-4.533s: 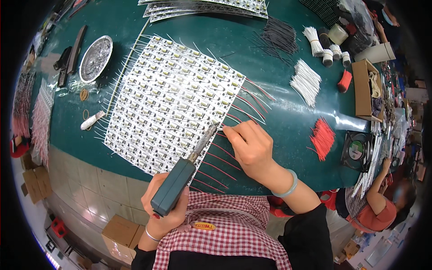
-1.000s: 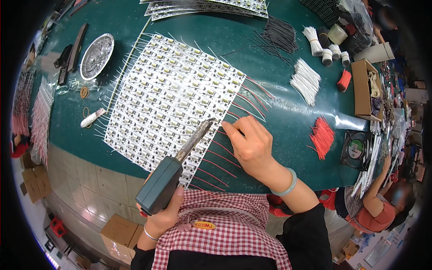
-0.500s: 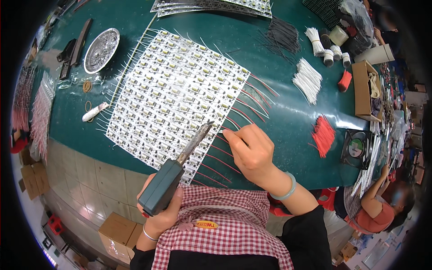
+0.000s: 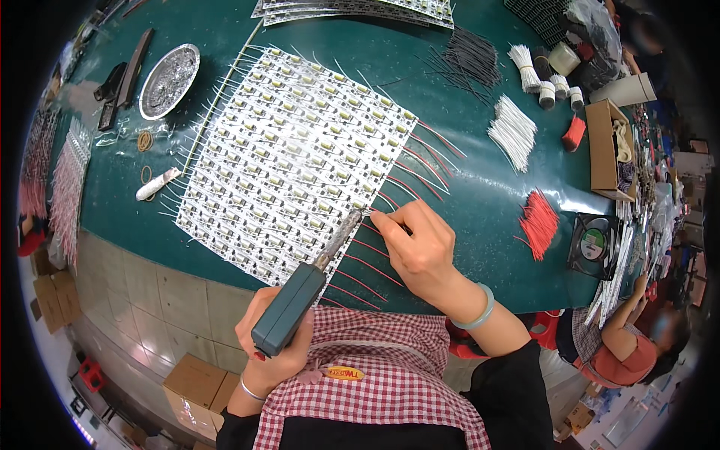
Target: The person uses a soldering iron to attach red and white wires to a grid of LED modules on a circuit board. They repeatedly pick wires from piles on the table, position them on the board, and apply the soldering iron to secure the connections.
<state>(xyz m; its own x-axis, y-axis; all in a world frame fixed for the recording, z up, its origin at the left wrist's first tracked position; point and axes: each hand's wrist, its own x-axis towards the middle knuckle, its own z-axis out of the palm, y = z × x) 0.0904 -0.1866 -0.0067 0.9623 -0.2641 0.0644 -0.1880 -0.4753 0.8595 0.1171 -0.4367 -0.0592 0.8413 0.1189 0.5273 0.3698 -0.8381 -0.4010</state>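
Note:
My left hand [image 4: 291, 357] is wrapped round the dark green handle of a soldering iron [image 4: 289, 307]. The iron's stained metal tip reaches the right edge of a large white circuit board panel [image 4: 292, 154], which is covered in rows of small components. Right at that tip, my right hand [image 4: 421, 251] pinches a thin wire against the panel edge; the fingers cover most of the wire. Red and white wires [image 4: 431, 161] stick out along the same edge, above and below my right hand. Short white wires fringe the panel's left side.
Bundles of black [image 4: 471, 60], white [image 4: 513, 133] and red wires [image 4: 538, 225] lie to the right, near a small fan [image 4: 594, 241] and a cardboard box [image 4: 602, 150]. At left stands a foil-like oval dish [image 4: 169, 82]. More panels [image 4: 352, 10] are stacked at the far edge. A co-worker [image 4: 626, 349] sits at right.
The soldering iron has shifted right and slightly down with my left hand, bringing its tip close to my right fingertips. My right hand has moved slightly up and left.

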